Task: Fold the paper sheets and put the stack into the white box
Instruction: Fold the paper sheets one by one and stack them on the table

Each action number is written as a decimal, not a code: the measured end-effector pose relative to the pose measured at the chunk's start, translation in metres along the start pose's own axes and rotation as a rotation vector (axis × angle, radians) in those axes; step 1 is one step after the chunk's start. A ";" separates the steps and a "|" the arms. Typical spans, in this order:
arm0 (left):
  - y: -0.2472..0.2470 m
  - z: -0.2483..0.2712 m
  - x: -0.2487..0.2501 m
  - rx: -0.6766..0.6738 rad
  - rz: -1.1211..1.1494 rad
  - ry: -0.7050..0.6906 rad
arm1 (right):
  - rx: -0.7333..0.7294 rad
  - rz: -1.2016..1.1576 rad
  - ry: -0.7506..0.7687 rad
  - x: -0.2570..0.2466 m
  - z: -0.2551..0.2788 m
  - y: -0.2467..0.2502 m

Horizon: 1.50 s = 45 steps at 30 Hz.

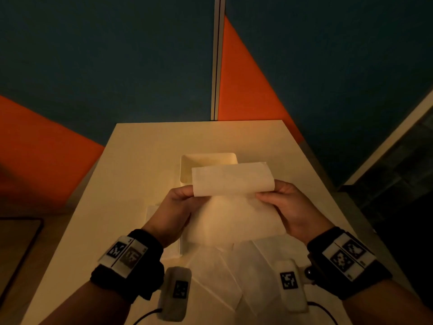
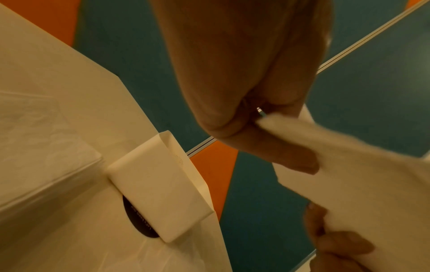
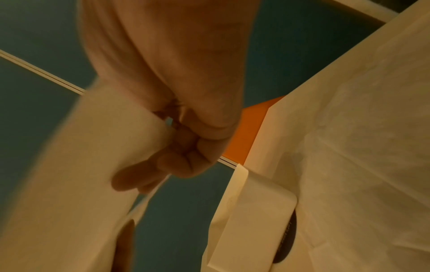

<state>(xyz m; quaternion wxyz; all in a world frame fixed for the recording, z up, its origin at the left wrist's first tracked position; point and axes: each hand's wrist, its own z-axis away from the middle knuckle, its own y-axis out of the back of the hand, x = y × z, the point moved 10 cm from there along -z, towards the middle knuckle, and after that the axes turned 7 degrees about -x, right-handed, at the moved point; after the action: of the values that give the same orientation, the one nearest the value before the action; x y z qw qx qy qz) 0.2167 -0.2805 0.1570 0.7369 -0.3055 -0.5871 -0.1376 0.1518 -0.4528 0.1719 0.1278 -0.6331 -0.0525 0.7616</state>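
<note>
1. Above the pale table (image 1: 140, 146), the left hand (image 1: 174, 207) and right hand (image 1: 289, 205) each pinch one side of a thin white paper sheet (image 1: 234, 214), its far half curling over.
2. Judgement: match the edges before creasing.
3. Beyond sits the open white box (image 1: 187, 165); more sheets (image 1: 222, 277) lie nearer.

White paper sheet (image 1: 232, 181) half-folded in air before open white box (image 1: 206, 160).
</note>
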 end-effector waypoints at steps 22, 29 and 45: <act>-0.037 -0.005 -0.016 -0.396 -0.466 0.164 | -0.426 0.707 -0.023 -0.012 -0.005 -0.065; -0.014 -0.008 -0.015 -0.148 -0.344 0.108 | -0.215 0.529 0.055 -0.019 -0.016 -0.046; -0.010 -0.007 -0.015 0.147 0.004 -0.017 | 0.095 -0.020 -0.227 0.051 -0.008 -0.022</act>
<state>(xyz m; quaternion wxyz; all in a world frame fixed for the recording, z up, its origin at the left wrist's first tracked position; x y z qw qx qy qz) 0.2125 -0.2948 0.1449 0.7527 -0.2529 -0.6012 -0.0898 0.1536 -0.4195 0.1275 0.1584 -0.5356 -0.0369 0.8287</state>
